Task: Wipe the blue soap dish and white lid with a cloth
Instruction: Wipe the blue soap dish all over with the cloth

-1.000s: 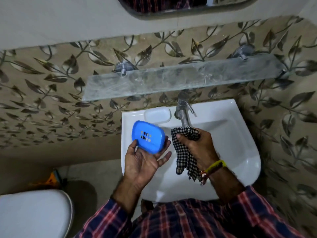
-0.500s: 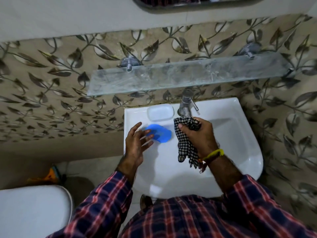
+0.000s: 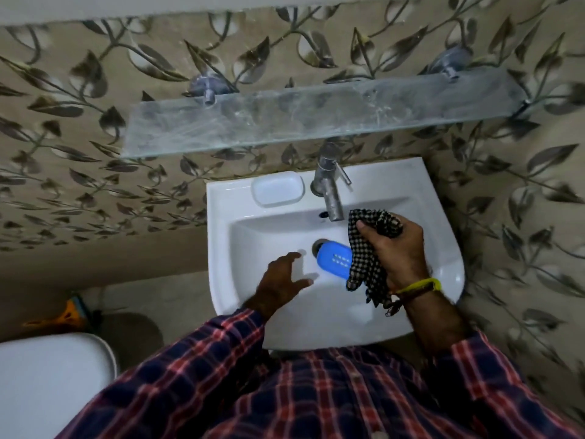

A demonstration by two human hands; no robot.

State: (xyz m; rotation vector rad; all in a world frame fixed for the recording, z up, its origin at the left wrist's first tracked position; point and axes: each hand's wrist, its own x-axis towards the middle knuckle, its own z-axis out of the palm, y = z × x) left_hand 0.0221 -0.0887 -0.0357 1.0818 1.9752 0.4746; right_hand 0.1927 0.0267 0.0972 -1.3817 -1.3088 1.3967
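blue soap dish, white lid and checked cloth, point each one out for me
blue plastic soap dish [image 3: 334,259]: head view, on its slotted face, lying in the basin.
white rounded plastic lid [image 3: 278,188]: head view, on its centre, on the sink ledge.
black-and-white checked cloth [image 3: 367,264]: head view, on the hanging part below the right hand.

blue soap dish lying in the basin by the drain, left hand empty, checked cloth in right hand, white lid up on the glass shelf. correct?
Not quite. In the head view the white lid sits on the sink ledge left of the tap, not on the glass shelf. The rest holds.
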